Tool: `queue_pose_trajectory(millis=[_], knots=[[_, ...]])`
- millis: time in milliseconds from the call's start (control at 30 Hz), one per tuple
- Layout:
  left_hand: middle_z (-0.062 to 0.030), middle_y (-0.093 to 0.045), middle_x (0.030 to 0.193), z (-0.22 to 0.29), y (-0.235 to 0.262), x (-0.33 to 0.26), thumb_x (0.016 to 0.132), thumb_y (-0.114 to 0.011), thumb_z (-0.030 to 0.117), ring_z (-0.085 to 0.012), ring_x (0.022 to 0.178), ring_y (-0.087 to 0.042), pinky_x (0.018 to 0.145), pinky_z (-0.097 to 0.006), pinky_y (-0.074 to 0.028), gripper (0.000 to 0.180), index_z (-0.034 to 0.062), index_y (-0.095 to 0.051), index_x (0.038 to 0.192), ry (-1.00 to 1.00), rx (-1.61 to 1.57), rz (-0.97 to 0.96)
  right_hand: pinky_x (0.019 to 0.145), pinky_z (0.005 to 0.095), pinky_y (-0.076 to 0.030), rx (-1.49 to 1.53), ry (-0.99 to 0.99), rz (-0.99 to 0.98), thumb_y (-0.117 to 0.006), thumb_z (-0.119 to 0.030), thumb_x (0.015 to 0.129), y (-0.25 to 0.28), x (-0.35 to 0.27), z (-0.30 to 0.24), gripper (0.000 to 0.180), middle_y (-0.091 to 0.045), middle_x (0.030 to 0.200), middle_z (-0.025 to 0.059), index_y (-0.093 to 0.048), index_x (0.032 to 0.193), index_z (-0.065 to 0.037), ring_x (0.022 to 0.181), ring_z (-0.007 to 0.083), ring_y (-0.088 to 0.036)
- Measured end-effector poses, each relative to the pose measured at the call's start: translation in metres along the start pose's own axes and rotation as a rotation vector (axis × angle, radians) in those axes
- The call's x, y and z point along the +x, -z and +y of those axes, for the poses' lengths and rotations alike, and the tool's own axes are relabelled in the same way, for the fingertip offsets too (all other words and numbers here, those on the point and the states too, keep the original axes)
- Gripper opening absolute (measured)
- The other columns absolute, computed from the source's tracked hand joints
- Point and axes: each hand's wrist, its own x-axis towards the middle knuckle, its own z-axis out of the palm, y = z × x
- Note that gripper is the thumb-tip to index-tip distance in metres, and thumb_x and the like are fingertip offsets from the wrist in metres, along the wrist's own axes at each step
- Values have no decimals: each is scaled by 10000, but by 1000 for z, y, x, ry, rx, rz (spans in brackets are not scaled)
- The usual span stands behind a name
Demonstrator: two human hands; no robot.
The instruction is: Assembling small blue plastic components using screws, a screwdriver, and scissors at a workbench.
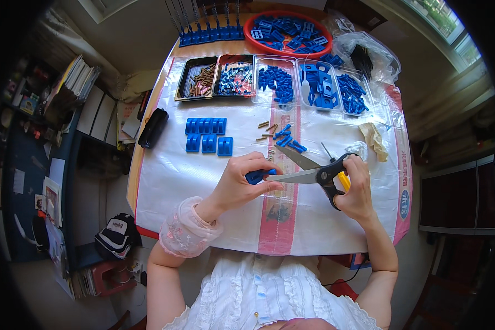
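White ruffled fabric of the person's blouse [269, 297] filled the near edge of the view, with a pink lace cuff [188, 228] on the left wrist. Just beyond, over the near half of the table covered in clear plastic sheeting [170, 181], the left hand [239, 184] pinched a small blue plastic part [257, 176] between thumb and fingers. The right hand [357, 187] was closed through the black handles of a pair of steel-bladed scissors [313, 171], whose blades stood parted. The scissors' long axis ran roughly left to right across the table, tips pointing toward the left hand, and the lower blade reached the blue part; how the two met was hidden by the fingers.

Farther out lay a cluster of flat blue plastic blocks [206, 135], a few loose brass pins [267, 129] and short blue pieces [287, 140]. A crumpled beige glove [375, 140] sat toward the right edge. Along the far edge stood a dark tray of brass pins [197, 78], a tray of small mixed hardware [235, 77], clear trays of blue parts [319, 82] and a red round basin of blue parts [287, 32]. A black case [153, 127] rested at the left edge. The small hardware was too fine to make out.
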Motion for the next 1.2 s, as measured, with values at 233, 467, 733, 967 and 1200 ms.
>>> queue_pose_trajectory(millis=[233,467,733,967,1200], knots=[[-55,-670,843,-1,-2,0,793,-895,179,-150,751,-622,668,-275,-486,273,27,-776,985,-25,17,-5,843,449,-416,20,-3,0,-705,4,529,-2,-1,-2,487,-544,974,191,-523,980,-1,944,415,-532],[-55,-657,837,1,-4,0,800,-884,158,-160,731,-623,645,-278,-489,251,40,-777,994,-59,6,21,835,449,-413,24,-8,-8,-702,2,535,-3,-1,-1,482,-543,971,193,-521,982,0,940,417,-529],[-56,-649,811,-2,-4,-2,787,-891,152,-153,692,-583,607,-290,-448,272,35,-786,1009,-59,55,24,817,450,-407,28,-3,0,-704,0,540,-3,-1,-2,481,-531,954,189,-519,984,3,914,410,-518],[-54,-642,784,-1,-4,-2,773,-898,149,-146,682,-576,595,-286,-433,267,32,-801,993,-59,63,59,809,451,-410,30,-7,-5,-703,-1,542,-5,-2,-1,475,-532,954,189,-518,979,5,911,413,-520],[-51,-643,784,-5,-4,-6,775,-899,149,-137,697,-586,602,-276,-439,256,19,-803,973,-48,81,67,810,448,-414,37,-25,-15,-703,0,546,-7,-2,-2,468,-537,957,192,-520,976,4,917,416,-528]])
